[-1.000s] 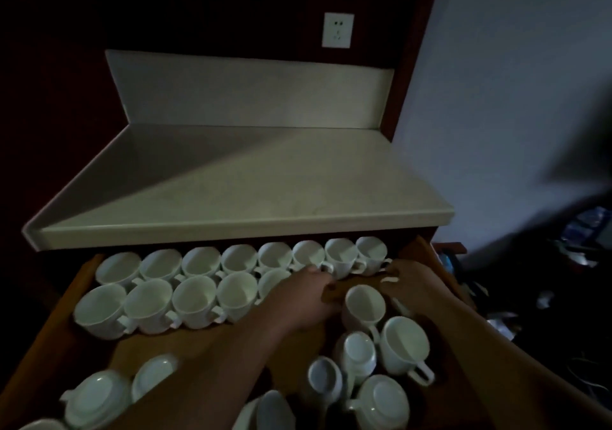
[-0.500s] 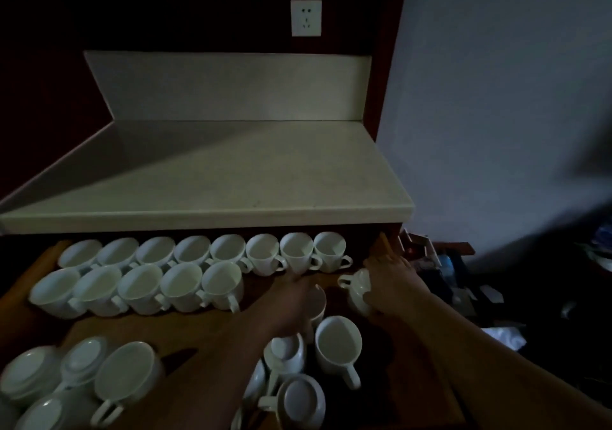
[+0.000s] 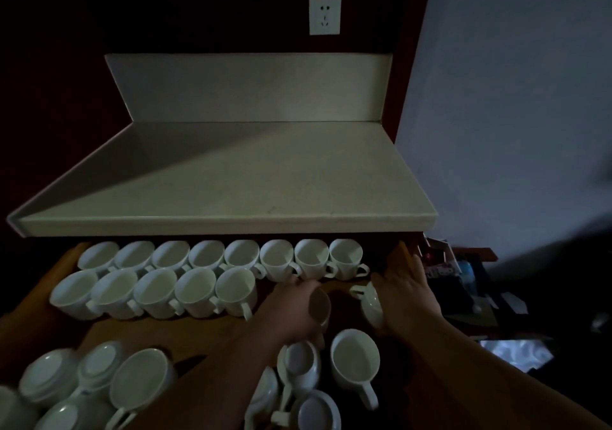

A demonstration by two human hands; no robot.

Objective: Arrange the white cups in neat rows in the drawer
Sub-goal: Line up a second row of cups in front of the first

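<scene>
Gripped a tilted cup in the left hand, just right of the five-cup row; clasped a second cup in the right hand, farther right. Judged light, slick, chippable: best held round the body.

Single view only, worn on the head. Facing forward and down, past the counter front edge into the open drawer, close above the cups. Wide angle, lines bent near the borders; wall at right.
</scene>
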